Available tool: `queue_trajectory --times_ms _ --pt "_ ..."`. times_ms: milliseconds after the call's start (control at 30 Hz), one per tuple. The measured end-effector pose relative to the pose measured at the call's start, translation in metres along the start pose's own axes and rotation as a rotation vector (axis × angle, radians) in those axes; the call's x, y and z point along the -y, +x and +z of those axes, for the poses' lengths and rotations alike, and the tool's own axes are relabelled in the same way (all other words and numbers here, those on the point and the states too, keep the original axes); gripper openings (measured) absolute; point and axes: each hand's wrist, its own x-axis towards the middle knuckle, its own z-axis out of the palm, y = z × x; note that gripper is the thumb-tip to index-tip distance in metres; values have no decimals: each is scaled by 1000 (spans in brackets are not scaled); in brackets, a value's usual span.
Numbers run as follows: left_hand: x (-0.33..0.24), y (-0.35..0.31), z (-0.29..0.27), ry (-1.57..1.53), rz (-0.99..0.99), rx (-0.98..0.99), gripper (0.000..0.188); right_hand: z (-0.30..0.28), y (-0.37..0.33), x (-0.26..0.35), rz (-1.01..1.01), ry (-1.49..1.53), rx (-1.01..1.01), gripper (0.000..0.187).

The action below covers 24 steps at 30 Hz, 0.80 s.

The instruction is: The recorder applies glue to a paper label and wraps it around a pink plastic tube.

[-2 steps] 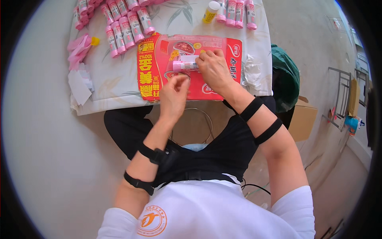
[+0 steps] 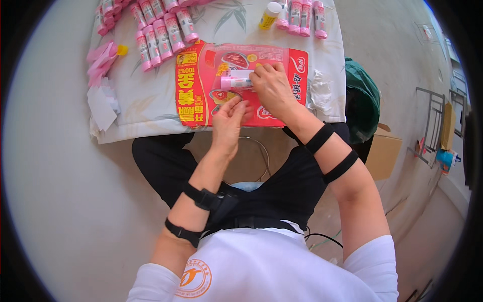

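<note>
A small pink roll [image 2: 232, 83] with a white and silver label around it lies across the red printed sheet [image 2: 191, 105]. My right hand [image 2: 273, 86] is closed over the roll's right end, its fingers curled and covering that part. A loose white flap [image 2: 240, 73] stands along the roll's far side, beside those fingers. Just nearer to me, below the roll, my left hand [image 2: 230, 121] is closed with thumb and fingertips pinched together. Whether anything small is in that pinch cannot be seen.
Rows of similar pink rolls [image 2: 160, 40] lie at the far left, and several more [image 2: 306, 17] at the far right beside a yellow tub [image 2: 269, 16] with a white lid. White paper slips [image 2: 103, 108] sit at the left edge, crumpled white material [image 2: 320, 93] at the right. A green bag [image 2: 363, 100] stands beside the table.
My left hand has moved right, closer to my right hand. My right hand stays on the roll, and the whole view has shifted very slightly.
</note>
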Motion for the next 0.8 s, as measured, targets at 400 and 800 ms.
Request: queue_trajectory --times_ms 400,800 --pt "-10 -10 41 -608 83 -6 31 -15 -16 37 38 -89 -258 26" --pt "-30 -29 -7 166 580 -59 34 -70 5 50 109 -124 -517 25"
